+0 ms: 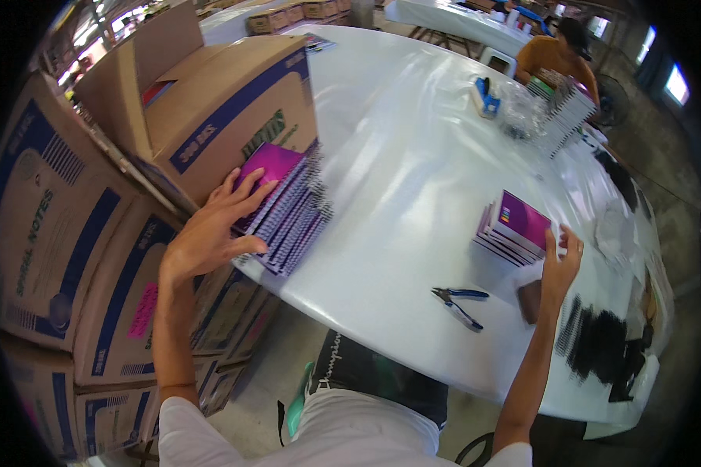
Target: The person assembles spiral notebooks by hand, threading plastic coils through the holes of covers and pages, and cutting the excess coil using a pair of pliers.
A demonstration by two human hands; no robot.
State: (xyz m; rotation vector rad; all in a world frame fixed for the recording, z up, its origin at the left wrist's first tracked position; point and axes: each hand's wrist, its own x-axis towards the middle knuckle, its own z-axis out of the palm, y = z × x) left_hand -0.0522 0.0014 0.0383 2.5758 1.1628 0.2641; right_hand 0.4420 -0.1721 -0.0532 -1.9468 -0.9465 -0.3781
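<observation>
- Purple spiral notebooks (288,210) stand in a leaning stack at the left edge of the white tabletop (374,194), just beside an open carton (226,101).
- Our left hand (210,233) lies over that stack, its fingers (255,200) spread wide—the tips rest on the purple cover, and the thumb sits apart by the wire bindings.
- We have our right hand (561,261) at the near right corner of a smaller stack of purple notebooks (522,222), fingers slightly parted; we cannot tell whether they grip it.
- Between our hands, closer to the right, lie blue-handled cutters (447,296), handles apart.
- Black binding coils (596,335) lie right of our right forearm—across from us sits a co-worker (553,58).
</observation>
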